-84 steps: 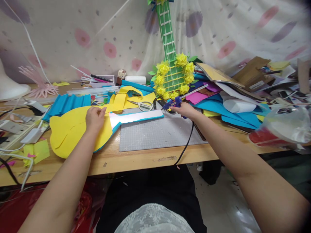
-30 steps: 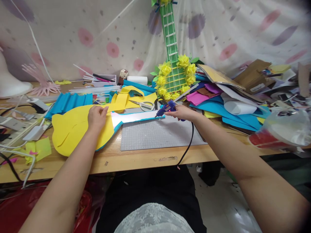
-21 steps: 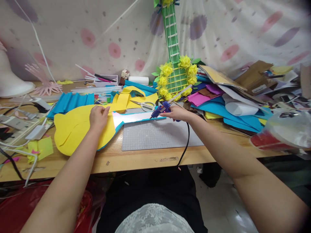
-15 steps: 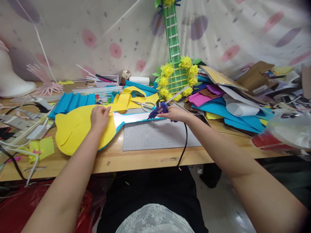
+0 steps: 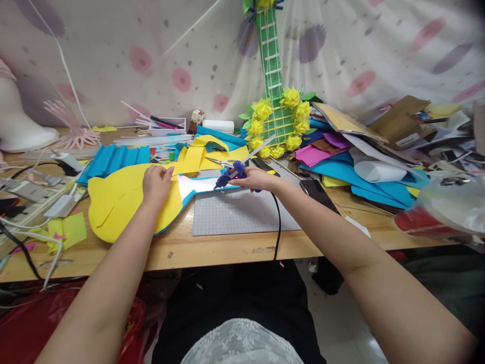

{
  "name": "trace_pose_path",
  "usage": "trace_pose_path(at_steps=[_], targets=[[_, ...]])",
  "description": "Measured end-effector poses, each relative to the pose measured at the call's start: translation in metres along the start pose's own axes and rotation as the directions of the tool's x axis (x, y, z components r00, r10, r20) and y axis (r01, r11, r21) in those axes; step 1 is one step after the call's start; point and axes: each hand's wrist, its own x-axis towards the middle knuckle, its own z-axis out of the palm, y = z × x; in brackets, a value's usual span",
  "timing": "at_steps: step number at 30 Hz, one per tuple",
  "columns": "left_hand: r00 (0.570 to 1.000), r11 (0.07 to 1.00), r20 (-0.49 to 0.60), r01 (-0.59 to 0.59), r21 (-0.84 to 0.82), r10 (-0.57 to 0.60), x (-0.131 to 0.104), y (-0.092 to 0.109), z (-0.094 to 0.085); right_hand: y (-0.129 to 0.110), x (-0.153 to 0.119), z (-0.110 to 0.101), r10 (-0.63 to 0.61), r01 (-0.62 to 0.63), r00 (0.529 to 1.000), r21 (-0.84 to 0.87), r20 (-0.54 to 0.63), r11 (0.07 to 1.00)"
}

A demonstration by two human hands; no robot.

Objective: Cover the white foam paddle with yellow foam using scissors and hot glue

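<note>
A guitar-shaped cutout lies across the table, with a yellow paper body and a white neck edged in blue. My left hand rests over the body, fingers pinched on the end of a yellow paper strip that runs right, above the neck. In my right hand is a blue hot glue gun, its nozzle low over the neck and pointing left. A glue stick sticks out of its back. Whether the nozzle touches the surface I cannot tell.
A grey cutting mat lies under the neck. Behind it are scissors and yellow paper. A green guitar with yellow flowers leans on the curtain. Coloured paper is piled right; power strips and cables crowd the left.
My right hand has moved left along the neck with the glue gun. My left hand keeps its pinch on the yellow strip in nearly the same place.
</note>
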Motion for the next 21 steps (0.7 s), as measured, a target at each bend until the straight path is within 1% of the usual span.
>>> trace_pose_path(at_steps=[3,5,11,13,17,21], targets=[[1.000,1.000,0.002,0.002,-0.004,-0.002,-0.001,0.001,0.000,-0.004,-0.002,0.000,-0.069,0.067,0.997,0.054,0.032,0.996],[1.000,1.000,0.006,0.000,-0.008,0.000,0.000,0.001,0.000,-0.002,-0.005,-0.003,-0.076,0.074,0.997,0.069,0.028,0.995],[1.000,1.000,0.004,-0.003,-0.009,0.003,0.000,-0.002,0.001,0.011,-0.013,-0.013,0.050,-0.050,0.998,-0.012,-0.045,0.999],[1.000,1.000,-0.002,-0.008,-0.008,0.008,0.000,-0.003,0.002,0.012,-0.015,-0.014,0.072,-0.073,0.996,-0.027,-0.052,0.997],[1.000,1.000,-0.014,-0.010,-0.009,0.009,0.000,-0.002,0.002,0.011,-0.015,-0.011,0.071,-0.072,0.997,-0.026,-0.041,0.997],[1.000,1.000,-0.004,-0.009,0.004,0.009,0.000,-0.002,0.002,0.008,-0.011,-0.007,0.058,-0.058,0.998,-0.014,-0.037,0.998]])
